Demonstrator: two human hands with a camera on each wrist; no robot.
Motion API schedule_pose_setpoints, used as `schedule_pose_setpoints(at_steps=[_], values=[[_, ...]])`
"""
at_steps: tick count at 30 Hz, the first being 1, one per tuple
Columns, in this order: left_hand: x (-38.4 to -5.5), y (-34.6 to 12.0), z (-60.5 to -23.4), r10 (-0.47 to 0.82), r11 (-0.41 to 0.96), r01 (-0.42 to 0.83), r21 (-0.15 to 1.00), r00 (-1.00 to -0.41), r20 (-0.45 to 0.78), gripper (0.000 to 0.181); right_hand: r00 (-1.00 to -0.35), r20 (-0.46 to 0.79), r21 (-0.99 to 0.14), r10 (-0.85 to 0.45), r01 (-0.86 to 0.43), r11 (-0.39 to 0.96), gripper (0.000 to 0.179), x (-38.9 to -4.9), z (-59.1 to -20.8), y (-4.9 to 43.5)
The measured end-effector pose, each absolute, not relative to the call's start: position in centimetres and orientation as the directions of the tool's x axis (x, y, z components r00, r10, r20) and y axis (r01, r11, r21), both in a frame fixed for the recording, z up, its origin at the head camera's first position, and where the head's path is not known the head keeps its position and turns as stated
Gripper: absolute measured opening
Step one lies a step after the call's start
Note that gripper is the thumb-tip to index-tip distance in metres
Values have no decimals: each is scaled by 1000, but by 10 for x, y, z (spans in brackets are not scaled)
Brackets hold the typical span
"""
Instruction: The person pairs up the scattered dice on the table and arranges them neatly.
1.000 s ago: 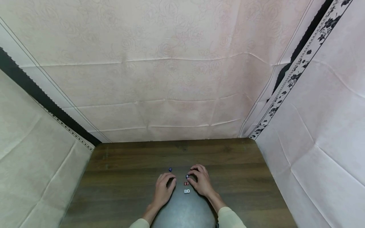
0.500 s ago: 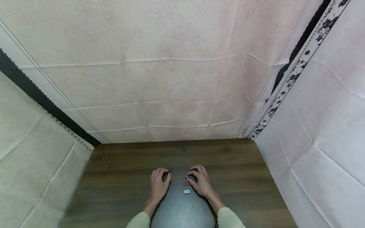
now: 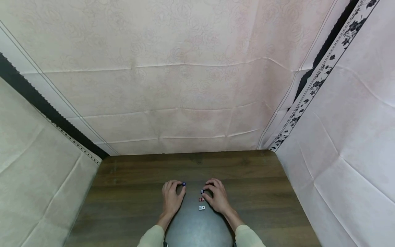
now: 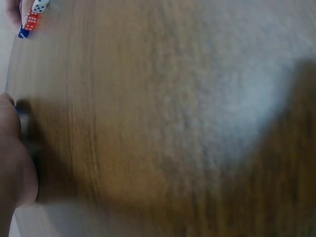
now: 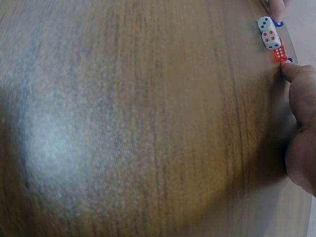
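Observation:
In the head view my left hand (image 3: 171, 198) pinches a small blue die (image 3: 183, 184) between thumb and index fingertips, low over the wooden table. Across from it, my right hand (image 3: 217, 197) has thumb and index finger at either side of another blue die (image 3: 202, 191). Just nearer to me lie red dice (image 3: 201, 199) side by side, then a pair of white dice (image 3: 201, 208). The right wrist view shows the white dice (image 5: 267, 33) beside a red die (image 5: 280, 53), the right index finger and thumb partly hiding a blue one (image 5: 290, 60).
The brown wood-grain tabletop (image 3: 129, 192) spreads around both hands. Pale patterned cloth (image 3: 197, 85) hangs behind its far edge, with more cloth (image 3: 345, 137) along the sides.
My left hand has moved left and forward to the separate blue die and taken it between thumb and index finger. The right hand stays at its blue die.

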State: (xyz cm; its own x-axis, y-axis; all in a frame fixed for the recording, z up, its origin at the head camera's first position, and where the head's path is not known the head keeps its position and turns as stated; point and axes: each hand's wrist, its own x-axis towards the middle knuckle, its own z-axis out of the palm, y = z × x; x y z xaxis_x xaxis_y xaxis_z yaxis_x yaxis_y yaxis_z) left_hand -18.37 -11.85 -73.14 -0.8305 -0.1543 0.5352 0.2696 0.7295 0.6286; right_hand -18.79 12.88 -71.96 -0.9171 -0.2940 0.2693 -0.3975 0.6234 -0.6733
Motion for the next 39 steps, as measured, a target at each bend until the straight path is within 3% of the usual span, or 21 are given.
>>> schedule_pose_setpoints(at_steps=[7, 30, 39], values=[[-185, -119, -730, -149, 751, 215, 624, -866, 478, 19, -914, 279, -670, -293, -404, 623, 17, -188, -721, 129], [-189, -122, -741, -128, 750, 259, 609, -846, 518, 14, -912, 291, -663, -290, -411, 625, 18, -187, -721, 129], [-186, -121, -743, -62, 767, 306, 564, -840, 540, 15, -911, 298, -665, -285, -412, 622, 18, -187, -722, 129]])
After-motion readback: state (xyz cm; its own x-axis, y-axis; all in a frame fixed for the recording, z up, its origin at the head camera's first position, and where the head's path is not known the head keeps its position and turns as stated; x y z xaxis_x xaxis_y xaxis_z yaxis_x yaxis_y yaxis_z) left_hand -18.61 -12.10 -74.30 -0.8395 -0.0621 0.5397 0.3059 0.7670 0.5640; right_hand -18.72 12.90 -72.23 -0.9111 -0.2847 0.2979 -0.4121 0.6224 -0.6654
